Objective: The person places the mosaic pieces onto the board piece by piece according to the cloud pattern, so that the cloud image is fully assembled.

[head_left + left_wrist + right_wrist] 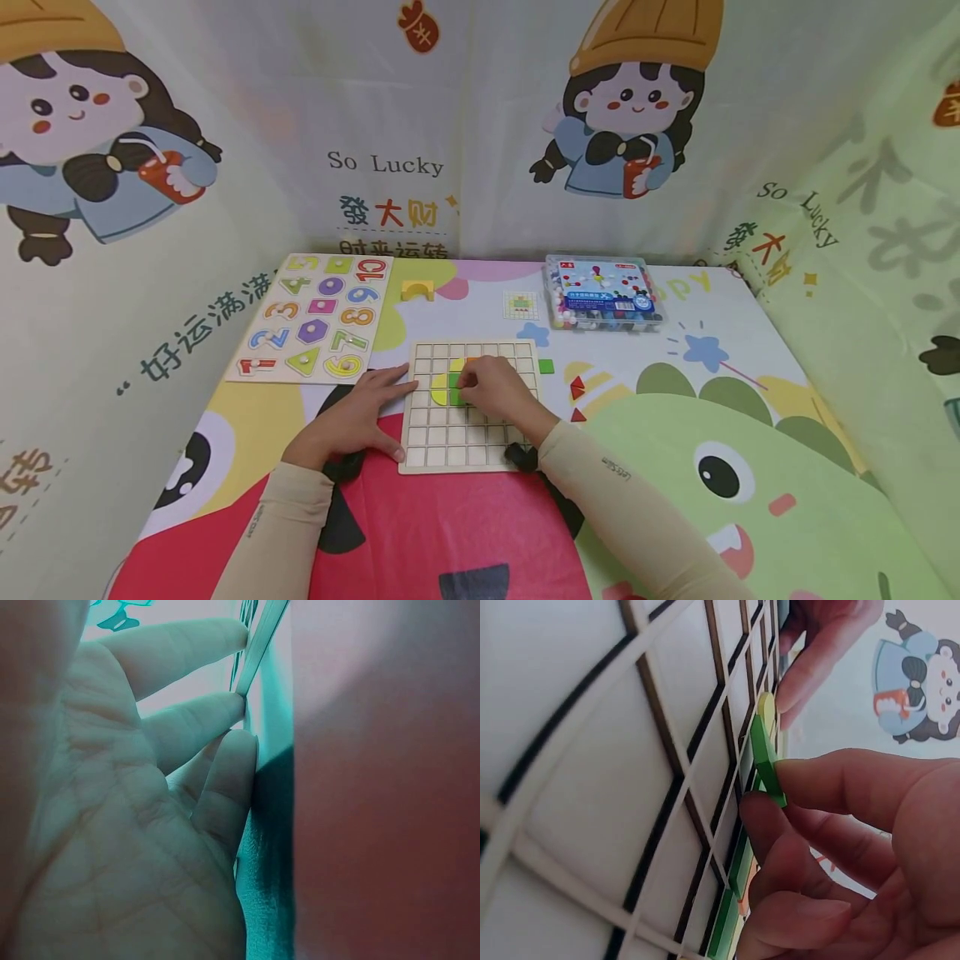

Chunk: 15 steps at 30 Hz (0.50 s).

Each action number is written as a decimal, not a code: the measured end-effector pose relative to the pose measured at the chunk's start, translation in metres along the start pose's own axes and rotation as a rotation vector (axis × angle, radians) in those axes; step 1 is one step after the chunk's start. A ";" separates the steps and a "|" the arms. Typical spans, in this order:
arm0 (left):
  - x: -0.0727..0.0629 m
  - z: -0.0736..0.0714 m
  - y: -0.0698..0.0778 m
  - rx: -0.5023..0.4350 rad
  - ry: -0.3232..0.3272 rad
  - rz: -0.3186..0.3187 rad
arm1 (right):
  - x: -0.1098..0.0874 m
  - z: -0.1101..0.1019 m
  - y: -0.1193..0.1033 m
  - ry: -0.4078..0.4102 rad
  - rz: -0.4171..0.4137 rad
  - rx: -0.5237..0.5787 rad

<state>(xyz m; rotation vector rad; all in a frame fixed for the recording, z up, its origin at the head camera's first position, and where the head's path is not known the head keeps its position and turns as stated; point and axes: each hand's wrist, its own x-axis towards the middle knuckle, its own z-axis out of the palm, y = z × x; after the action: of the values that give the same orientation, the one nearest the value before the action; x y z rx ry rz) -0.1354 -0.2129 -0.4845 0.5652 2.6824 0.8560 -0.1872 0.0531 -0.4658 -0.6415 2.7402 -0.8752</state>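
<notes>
A pale wooden grid board (438, 458) lies on the patterned cloth in front of the person. Along its left edge rests the left hand (352, 421), thumb and fingers spread; the left wrist view shows fingertips touching the board's edge. Over the upper middle of the grid, the right hand (498, 390) pinches a green tile (763, 761) between thumb and fingers, tilted against the grid. Beside it sits a yellow rounded piece (439, 392). More green pieces (724, 922) line the grid below the right fingers, and that hand partly hides the pieces in the head view.
A number puzzle board (255, 333) lies at the left, with a yellow arch block (417, 290) near it. Behind the grid are a small pattern card (521, 305) and a clear plastic box (606, 292). A green square (547, 367) and red triangles (577, 387) lie at the right.
</notes>
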 end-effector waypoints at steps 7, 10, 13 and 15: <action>0.000 0.000 0.001 0.003 0.001 -0.001 | -0.001 0.001 -0.002 -0.018 0.031 -0.002; 0.000 0.000 0.001 0.002 0.002 -0.004 | -0.001 0.002 -0.002 -0.014 0.032 -0.011; 0.000 0.000 0.001 0.004 0.006 -0.007 | -0.002 0.002 -0.003 -0.012 0.028 -0.015; 0.000 0.000 0.001 0.001 0.008 -0.010 | -0.002 0.003 -0.004 -0.012 0.024 -0.020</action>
<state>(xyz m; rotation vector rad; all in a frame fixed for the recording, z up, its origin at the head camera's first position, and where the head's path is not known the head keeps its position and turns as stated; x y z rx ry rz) -0.1351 -0.2119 -0.4841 0.5500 2.6906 0.8557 -0.1835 0.0500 -0.4658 -0.6138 2.7437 -0.8370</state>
